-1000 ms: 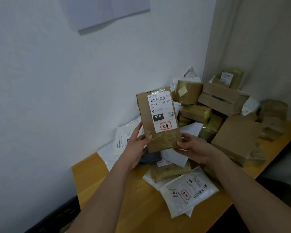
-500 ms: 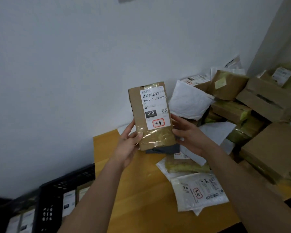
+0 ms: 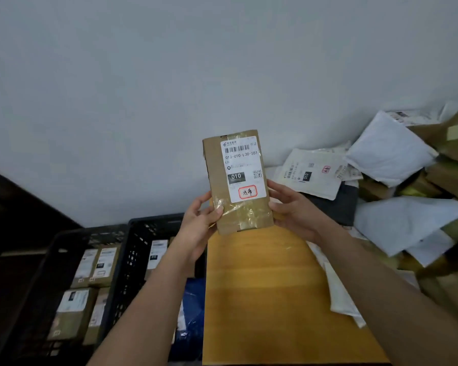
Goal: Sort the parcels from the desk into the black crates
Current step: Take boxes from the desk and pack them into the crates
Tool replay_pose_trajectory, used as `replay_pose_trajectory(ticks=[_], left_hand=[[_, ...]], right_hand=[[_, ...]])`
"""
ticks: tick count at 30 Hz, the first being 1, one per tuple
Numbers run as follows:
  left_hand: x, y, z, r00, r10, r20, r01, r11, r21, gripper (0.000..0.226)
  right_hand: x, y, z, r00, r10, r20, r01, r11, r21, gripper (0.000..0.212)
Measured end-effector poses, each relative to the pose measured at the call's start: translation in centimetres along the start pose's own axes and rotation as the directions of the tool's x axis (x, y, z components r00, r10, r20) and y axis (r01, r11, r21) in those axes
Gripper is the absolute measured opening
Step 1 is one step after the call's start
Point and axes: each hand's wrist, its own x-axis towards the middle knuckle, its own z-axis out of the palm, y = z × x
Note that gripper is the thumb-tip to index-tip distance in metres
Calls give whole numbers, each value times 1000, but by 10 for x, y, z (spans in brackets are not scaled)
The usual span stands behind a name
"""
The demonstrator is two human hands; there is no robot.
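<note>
A small brown cardboard parcel (image 3: 237, 180) with a white label marked 010 stands upright in the air above the left end of the wooden desk (image 3: 270, 291). My left hand (image 3: 200, 225) grips its lower left edge, thumb on the front. My right hand (image 3: 294, 210) holds its lower right edge. Two black crates sit on the floor left of the desk: the left crate (image 3: 53, 249) holds several brown boxed parcels, the right crate (image 3: 143, 233) holds labelled parcels and a blue bag.
A heap of parcels fills the desk's right side: white mailer bags (image 3: 389, 151), a flat labelled envelope (image 3: 312, 175), a dark grey packet (image 3: 339, 204) and brown boxes (image 3: 452, 143). A white wall stands behind. Dark furniture (image 3: 8, 207) lies at far left.
The view has swung left and both hands have carried the parcel leftward, from over the heap to the desk's left end. The two black crates have come into sight.
</note>
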Motion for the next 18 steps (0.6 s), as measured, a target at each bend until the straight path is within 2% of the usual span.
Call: replay_pose_trajectory(ticks=[4,7,13,18], left_hand=[[-27,-4,-63,999,1,-34,-2,999,-40,49],[-54,-9,-127,995,-9,-100,8,1000,-8,43],[-98,-9,-257,964,-171,-202,191,978,83,29],[-106,-13,-314,948,-235,-215,264,957,118,25]], right_hand=[[-2,29,61,998,39,-45,-41,998,-41,60],[-3,67,121,993,103,-59,-106,994,-40,55],[-2,148,243,953,287,-100,-300,943,-144,58],[3,184,286,924,372,-91,-383,905,-186,70]])
